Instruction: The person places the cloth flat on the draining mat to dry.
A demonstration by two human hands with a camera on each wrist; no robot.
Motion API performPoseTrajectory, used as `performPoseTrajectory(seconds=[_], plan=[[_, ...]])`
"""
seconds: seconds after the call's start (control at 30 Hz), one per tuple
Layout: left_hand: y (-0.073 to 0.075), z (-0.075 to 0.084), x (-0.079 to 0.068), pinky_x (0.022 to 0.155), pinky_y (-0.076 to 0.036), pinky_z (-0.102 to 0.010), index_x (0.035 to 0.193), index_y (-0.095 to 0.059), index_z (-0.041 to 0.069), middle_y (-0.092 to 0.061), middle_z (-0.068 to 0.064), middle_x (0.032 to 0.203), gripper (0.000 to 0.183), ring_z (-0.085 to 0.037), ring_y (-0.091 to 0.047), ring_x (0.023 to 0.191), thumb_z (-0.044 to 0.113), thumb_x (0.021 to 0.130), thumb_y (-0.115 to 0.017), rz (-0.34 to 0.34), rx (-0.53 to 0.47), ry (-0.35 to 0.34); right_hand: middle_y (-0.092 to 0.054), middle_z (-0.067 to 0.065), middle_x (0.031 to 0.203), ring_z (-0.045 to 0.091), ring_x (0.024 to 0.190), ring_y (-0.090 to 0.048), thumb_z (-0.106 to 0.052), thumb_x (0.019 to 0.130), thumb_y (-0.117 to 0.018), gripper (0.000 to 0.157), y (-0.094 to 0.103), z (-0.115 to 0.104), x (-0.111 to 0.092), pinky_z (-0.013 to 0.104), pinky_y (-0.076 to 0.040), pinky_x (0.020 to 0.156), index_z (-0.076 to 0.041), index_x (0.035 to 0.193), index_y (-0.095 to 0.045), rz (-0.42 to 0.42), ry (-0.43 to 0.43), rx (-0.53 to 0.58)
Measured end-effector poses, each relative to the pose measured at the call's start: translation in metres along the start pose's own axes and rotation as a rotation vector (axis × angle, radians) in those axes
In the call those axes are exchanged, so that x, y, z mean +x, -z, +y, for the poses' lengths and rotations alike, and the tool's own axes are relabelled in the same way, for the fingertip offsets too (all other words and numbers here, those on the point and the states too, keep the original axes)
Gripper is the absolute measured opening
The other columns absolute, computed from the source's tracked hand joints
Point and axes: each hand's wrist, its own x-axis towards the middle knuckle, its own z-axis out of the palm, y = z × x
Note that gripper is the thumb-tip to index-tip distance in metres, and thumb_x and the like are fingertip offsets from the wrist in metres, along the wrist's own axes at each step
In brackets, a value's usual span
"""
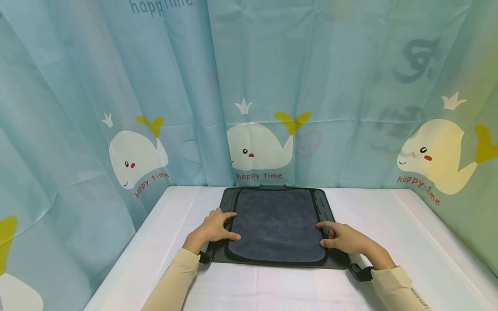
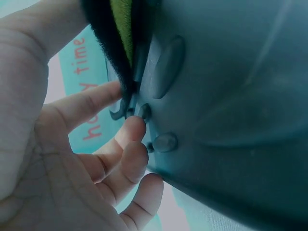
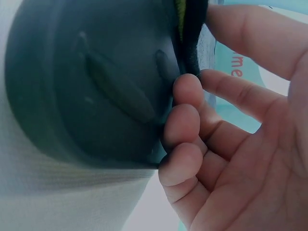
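A black moulded floor mat (image 1: 338, 260) with a raised rim and oval bumps lies flat on the table. Over its middle sits a dark grey carpet pad (image 1: 276, 224) with rounded corners and a black bound edge. My left hand (image 1: 212, 226) touches the pad's left border with thumb and index finger spread; its other fingers are near the mat's bumps. On the opposite border, my right hand (image 1: 344, 237) lays thumb and index finger, the other fingers bent beside the mat. In the left wrist view, the pad's yellow-green underside (image 2: 122, 24) shows at a raised edge.
A white cloth covers the table (image 1: 256, 287). Behind and along both sides hangs a blue-green curtain (image 1: 264, 65) with printed whales. Dark straps (image 1: 361, 273) sit at both wrists, near the mat's front corners.
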Motion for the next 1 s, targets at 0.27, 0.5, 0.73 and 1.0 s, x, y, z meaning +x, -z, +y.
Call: performPoseTrajectory(seconds=[0.27, 0.5, 0.73, 1.0], plan=[[0.002, -0.003, 0.001, 0.086, -0.045, -0.044, 0.145, -0.059, 0.014, -0.057, -0.011, 0.108, 0.082, -0.022, -0.046, 0.094, 0.045, 0.076, -0.09, 0.01, 0.01, -0.01, -0.052, 0.0, 0.074, 0.01, 0.061, -0.046, -0.023, 0.09, -0.078, 0.063, 0.0, -0.001, 0.001, 0.025, -0.037, 0.056, 0.0, 0.143, -0.053, -0.007, 0.023, 0.0], [0.006, -0.001, 0.001, 0.077, -0.042, -0.037, 0.136, -0.067, 0.012, -0.056, -0.006, 0.096, 0.066, -0.02, -0.046, 0.088, 0.033, 0.078, -0.09, 0.017, -0.037, -0.028, -0.054, 0.0, 0.075, 0.009, 0.061, -0.046, -0.022, 0.091, -0.077, 0.063, 0.002, 0.002, 0.002, 0.025, -0.038, 0.056, 0.001, 0.144, -0.052, -0.011, 0.045, -0.002], [0.008, -0.002, 0.003, 0.071, -0.045, -0.034, 0.125, -0.073, 0.012, -0.06, -0.002, 0.089, 0.047, -0.016, -0.051, 0.08, 0.023, 0.081, -0.088, 0.066, -0.028, -0.032, -0.056, -0.001, 0.075, 0.009, 0.062, -0.048, -0.021, 0.093, -0.074, 0.053, 0.006, 0.007, 0.002, 0.025, -0.04, 0.056, 0.002, 0.138, -0.057, 0.025, 0.05, -0.025], [0.012, -0.006, 0.005, 0.063, -0.042, -0.032, 0.115, -0.075, 0.014, -0.057, 0.001, 0.08, 0.031, -0.015, -0.05, 0.069, 0.022, 0.087, -0.083, 0.201, -0.015, 0.02, -0.059, 0.001, 0.082, 0.014, 0.071, -0.051, -0.025, 0.095, -0.071, 0.048, 0.015, 0.011, 0.0, 0.029, -0.041, 0.061, 0.001, 0.134, -0.06, 0.083, -0.003, -0.039]])
